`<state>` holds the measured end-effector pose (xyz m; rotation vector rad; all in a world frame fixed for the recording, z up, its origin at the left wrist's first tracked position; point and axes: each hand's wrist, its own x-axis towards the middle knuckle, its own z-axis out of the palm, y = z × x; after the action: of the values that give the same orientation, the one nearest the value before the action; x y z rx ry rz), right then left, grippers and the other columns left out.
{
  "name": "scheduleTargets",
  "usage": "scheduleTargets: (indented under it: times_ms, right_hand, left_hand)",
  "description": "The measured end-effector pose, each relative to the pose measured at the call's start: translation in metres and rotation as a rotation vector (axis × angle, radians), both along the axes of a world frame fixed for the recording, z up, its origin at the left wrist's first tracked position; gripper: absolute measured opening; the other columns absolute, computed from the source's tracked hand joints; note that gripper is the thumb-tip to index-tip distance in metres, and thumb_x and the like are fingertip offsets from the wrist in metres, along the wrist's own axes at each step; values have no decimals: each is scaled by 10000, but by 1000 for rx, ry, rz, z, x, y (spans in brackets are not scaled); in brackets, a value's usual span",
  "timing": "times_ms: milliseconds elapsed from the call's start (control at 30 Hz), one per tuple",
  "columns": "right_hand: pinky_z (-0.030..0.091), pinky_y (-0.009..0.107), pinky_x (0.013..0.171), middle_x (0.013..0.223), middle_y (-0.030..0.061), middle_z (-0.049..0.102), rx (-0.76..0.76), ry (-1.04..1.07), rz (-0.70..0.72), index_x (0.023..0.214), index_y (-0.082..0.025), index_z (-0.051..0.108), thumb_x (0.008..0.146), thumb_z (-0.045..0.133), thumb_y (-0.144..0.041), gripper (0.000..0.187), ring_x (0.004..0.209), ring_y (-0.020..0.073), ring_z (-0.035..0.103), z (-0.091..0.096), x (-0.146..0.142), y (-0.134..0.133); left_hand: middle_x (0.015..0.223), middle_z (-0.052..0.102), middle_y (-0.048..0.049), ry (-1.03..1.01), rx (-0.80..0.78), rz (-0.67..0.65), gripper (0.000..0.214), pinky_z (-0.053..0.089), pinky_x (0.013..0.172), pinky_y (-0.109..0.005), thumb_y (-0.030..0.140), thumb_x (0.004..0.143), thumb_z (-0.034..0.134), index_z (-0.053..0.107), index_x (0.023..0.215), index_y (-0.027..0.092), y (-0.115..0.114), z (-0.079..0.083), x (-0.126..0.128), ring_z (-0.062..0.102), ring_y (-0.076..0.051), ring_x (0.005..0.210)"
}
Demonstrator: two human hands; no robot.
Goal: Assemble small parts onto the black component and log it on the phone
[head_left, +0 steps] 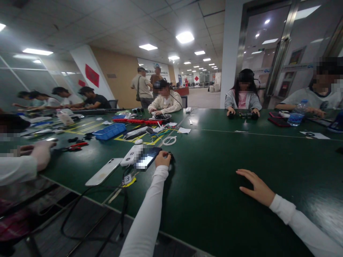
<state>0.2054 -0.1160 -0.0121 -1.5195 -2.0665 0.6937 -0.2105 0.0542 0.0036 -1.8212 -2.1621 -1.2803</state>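
My left hand [162, 159] has its fingers closed on a small dark object [170, 156] at the table surface, too small to make out. Just left of that hand lies a phone with a lit screen [147, 159], and next to it a white power bank [131, 155]. A white phone [104, 172] rests nearer the table edge. My right hand [255, 187] hovers over or rests on the green table [206, 192], fingers apart and holding nothing.
A black cable [124, 207] hangs over the near edge. Beyond my left hand are a coiled white cable [169, 140], loose wires and a blue bin [109, 131]. Red-handled pliers [77, 145] lie left. A water bottle [297, 113] stands far right. Several people sit around the table.
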Motion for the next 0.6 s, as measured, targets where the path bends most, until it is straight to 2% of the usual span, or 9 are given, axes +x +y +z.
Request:
scheduleTargets:
  times_ms: [267, 600]
  right_hand:
    - [297, 405, 964, 1314, -5, 299, -6, -9, 0, 1229, -304, 301, 721, 495, -424, 557, 1201, 234, 284, -2, 1, 1]
    - [287, 415, 970, 1304, 4, 321, -3, -19, 1, 1219, -298, 322, 718, 499, -431, 547, 1200, 236, 284, 2, 0, 0]
  left_hand:
    - [721, 598, -20, 36, -59, 12, 140, 415, 687, -255, 285, 626, 509, 529, 716, 178, 0, 0, 0, 560, -148, 704]
    - [712, 592, -19, 42, -44, 12, 142, 410, 683, -247, 294, 637, 499, 524, 715, 178, 0, 0, 0, 554, -142, 693]
